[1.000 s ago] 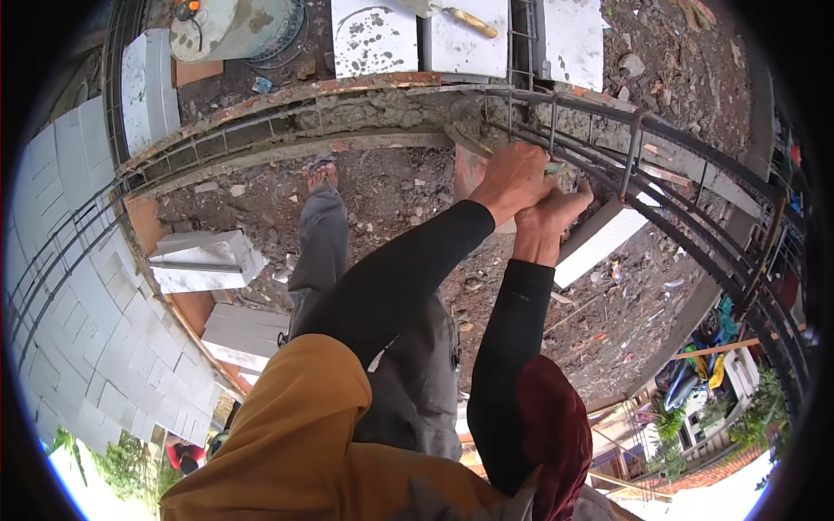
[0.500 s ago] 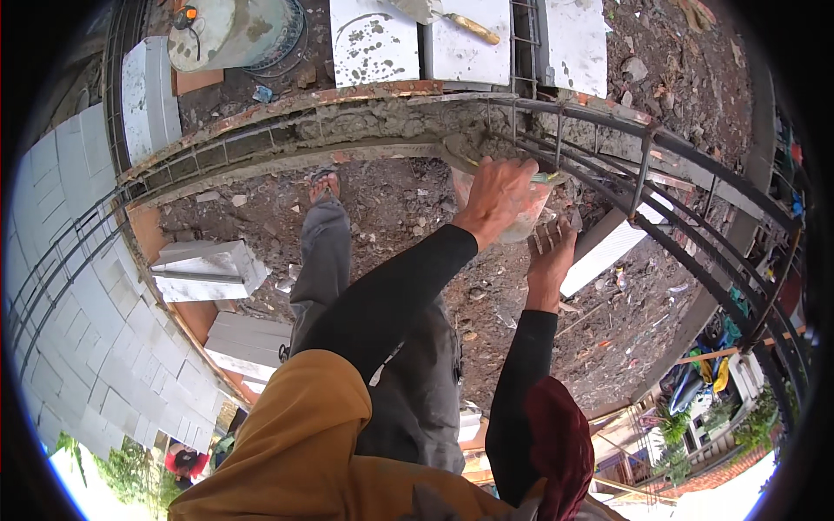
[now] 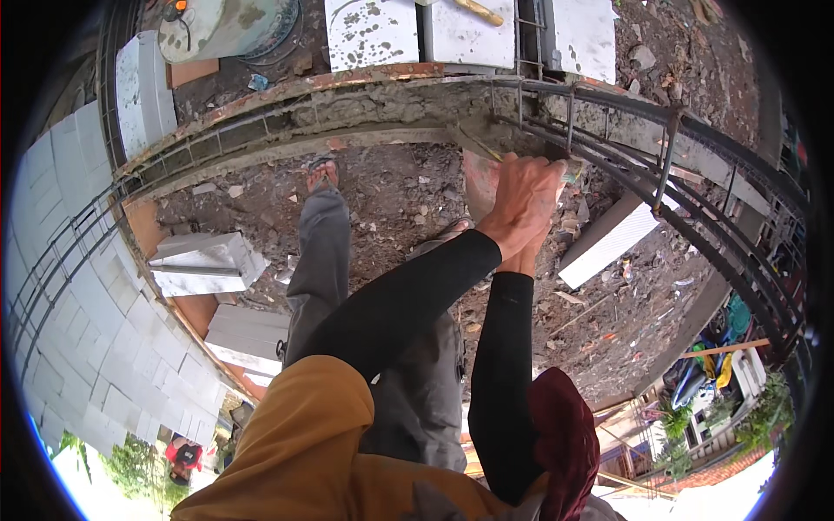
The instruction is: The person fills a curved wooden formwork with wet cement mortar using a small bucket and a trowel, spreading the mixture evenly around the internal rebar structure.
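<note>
A pale pinkish bucket (image 3: 479,184) leans with its mouth over the form's near edge, and grey wet concrete (image 3: 504,135) lies at its mouth. My left hand (image 3: 524,198) is closed on the bucket near its rim, the fingers curled over. Below it my right hand (image 3: 523,258) is close against the bucket, its fingers hidden behind the left hand. The long, narrow form (image 3: 347,141) holds rough concrete along its left part. Steel rebar (image 3: 625,174) runs out of the concrete to the right, just beyond my hands.
White blocks (image 3: 608,239) lie on the rubble ground (image 3: 400,195) at right and left. Across the form stand a large drum (image 3: 221,30) and more white blocks (image 3: 373,39), one bearing a wooden-handled tool (image 3: 478,12). My foot (image 3: 322,176) is near the form. A person (image 3: 183,457) appears at lower left.
My right hand has moved from beside the bucket, open, to beneath my left hand. Both hands have shifted slightly right, with the bucket turning a little. The view has shifted slightly.
</note>
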Tool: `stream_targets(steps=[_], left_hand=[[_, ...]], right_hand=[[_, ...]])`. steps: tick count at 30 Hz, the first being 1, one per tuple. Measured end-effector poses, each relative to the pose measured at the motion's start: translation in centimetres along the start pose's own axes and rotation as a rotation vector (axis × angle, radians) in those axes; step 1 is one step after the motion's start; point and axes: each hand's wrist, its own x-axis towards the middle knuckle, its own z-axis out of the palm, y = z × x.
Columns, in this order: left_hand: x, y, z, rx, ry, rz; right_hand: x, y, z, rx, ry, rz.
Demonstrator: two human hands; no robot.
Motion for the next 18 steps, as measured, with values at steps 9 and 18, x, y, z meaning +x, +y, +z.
stream_targets(steps=[9, 18], left_hand=[[1.5, -5.8, -4.6, 0.062, -0.105, 0.053], [-1.0, -9.8, -13.5, -0.137, -0.151, -0.138]], right_hand=[[-4.1, 4.5, 8.2, 0.133, 0.411, 0.172], [-10.0, 10.7, 12.2, 0.141, 0.537, 0.205]])
